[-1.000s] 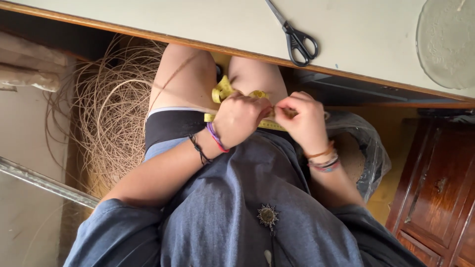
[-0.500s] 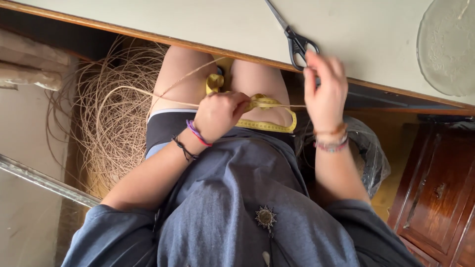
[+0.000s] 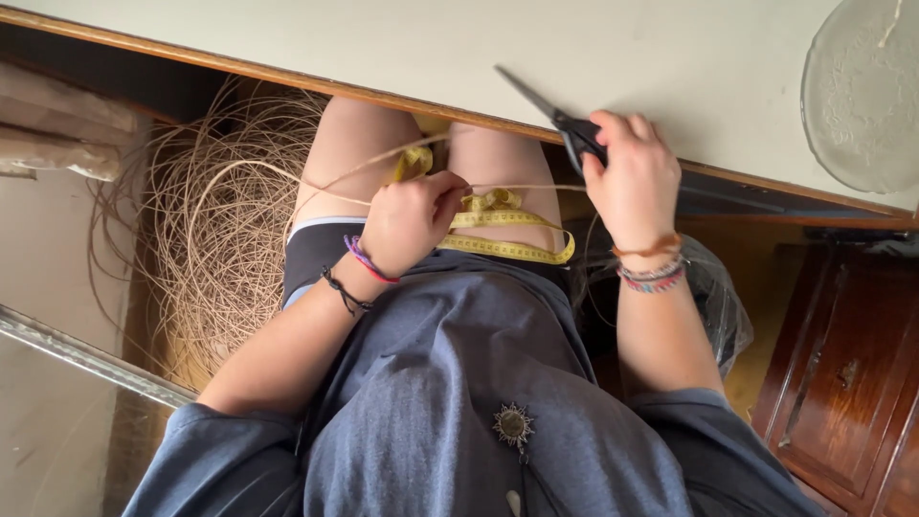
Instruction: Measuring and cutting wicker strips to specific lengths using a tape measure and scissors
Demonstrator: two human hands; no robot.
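My left hand (image 3: pixel 410 220) rests on my lap, fingers closed around thin tan cane strands (image 3: pixel 359 172) that run out to both sides. A yellow measuring tape (image 3: pixel 503 230) lies folded across my thighs just beside that hand. My right hand (image 3: pixel 632 177) is raised at the table's front edge and grips the black handles of a pair of scissors (image 3: pixel 560 117), whose blades point up-left over the tabletop.
A pale tabletop (image 3: pixel 479 48) with a wooden edge spans the top. A clear glass plate (image 3: pixel 862 96) sits at its right. A big loose coil of cane (image 3: pixel 215 230) lies on the floor at left. A dark wooden cabinet (image 3: pixel 842 364) stands at right.
My right hand left my lap, rose to the table and took hold of the scissors, lifting them off the tabletop. My left hand stayed on the cane strands.
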